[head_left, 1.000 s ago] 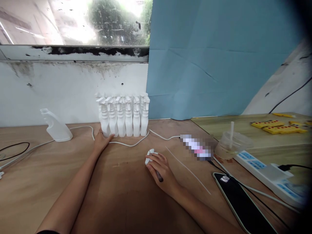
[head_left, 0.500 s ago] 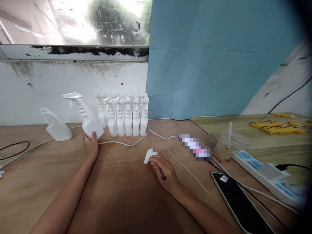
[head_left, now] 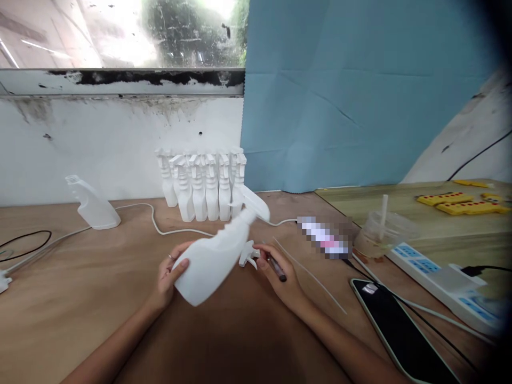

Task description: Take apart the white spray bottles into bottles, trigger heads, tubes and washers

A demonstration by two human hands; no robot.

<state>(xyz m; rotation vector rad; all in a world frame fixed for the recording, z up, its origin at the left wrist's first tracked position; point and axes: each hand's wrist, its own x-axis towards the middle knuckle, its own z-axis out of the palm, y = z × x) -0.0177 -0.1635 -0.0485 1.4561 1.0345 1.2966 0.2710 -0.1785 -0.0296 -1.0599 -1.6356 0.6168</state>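
Observation:
My left hand (head_left: 170,272) is closed around the lower part of a white spray bottle (head_left: 214,261), which leans to the right. The bottle's trigger head (head_left: 256,204) overlaps the standing bottles behind it. My right hand (head_left: 282,272) is closed on a slim dark-handled tool (head_left: 277,268); its tip cannot be made out. At the fingertips of that hand is a loose white trigger sprayer head (head_left: 248,253), low over the table. Whether the fingers also grip it, I cannot tell. A thin white tube (head_left: 310,274) lies to the right of my right hand.
Several white spray bottles (head_left: 199,186) stand grouped by the wall. A headless white bottle (head_left: 98,207) stands at the left. To the right are a lit, blurred device (head_left: 324,238), a plastic cup with a straw (head_left: 378,234), a power strip (head_left: 416,264), a phone (head_left: 394,325) and cables.
My left hand has brought the spray bottle right and toward me, tilting its top to the right. My right hand has shifted slightly right, still with the dark-handled tool.

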